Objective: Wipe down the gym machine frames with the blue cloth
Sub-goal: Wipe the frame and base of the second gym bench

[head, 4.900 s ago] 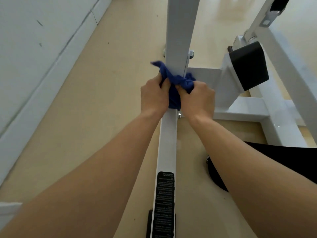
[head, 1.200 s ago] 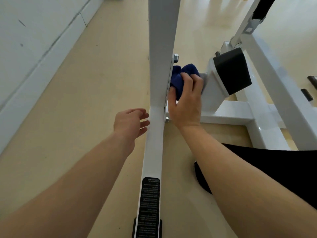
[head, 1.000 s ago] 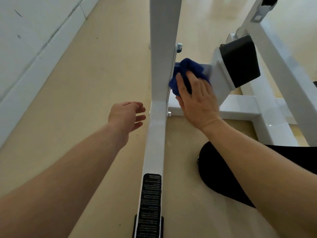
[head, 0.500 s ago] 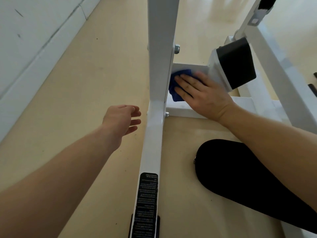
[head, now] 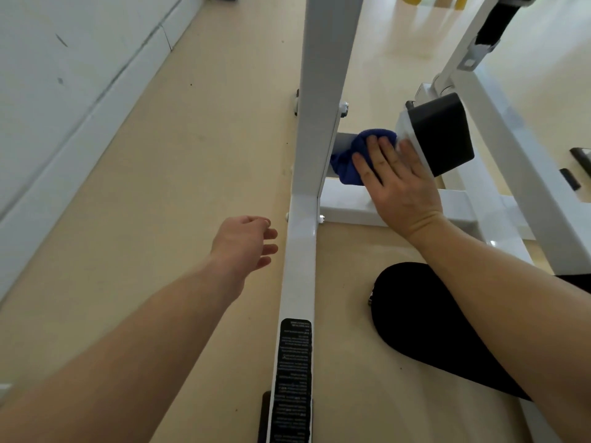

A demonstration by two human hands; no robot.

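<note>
The fingers (head: pixel 382 155) of the right hand (head: pixel 399 187) lie straight and close together, flat on the blue cloth (head: pixel 347 169). They press it against the side of a short crossbar (head: pixel 340 143). No finger is seen to curl round the cloth, and the thumb is out of sight, so it seems held by pressure alone. It bunches out past the fingertips, up over the bar's top edge and toward the upright post (head: pixel 321 91) just left of them. On the other side of the fingers sits a black block (head: pixel 441 132); whether the outermost finger touches its white edge cannot be told. Under the palm runs a lower bar (head: pixel 348 209), and nearer the wrist is the person's knee (head: pixel 425 321) in black.

The left hand (head: pixel 243 244) hangs with its fingers loosely curled and holds nothing. It is just beside the floor rail (head: pixel 299 266) but apart from it.

The cloth looks soft, light and limp, so it will likely crumple and creep out from under a flat palm on the glossy paint. Keeping a fold tucked under the fingertips, or gathering the loose end with the thumb, should keep it in place. The frame looks stiff, heavy and smooth, so firm pressure should not shift it. The bolt heads (head: pixel 343 108) beyond the fingertips could snag the fabric.
</note>
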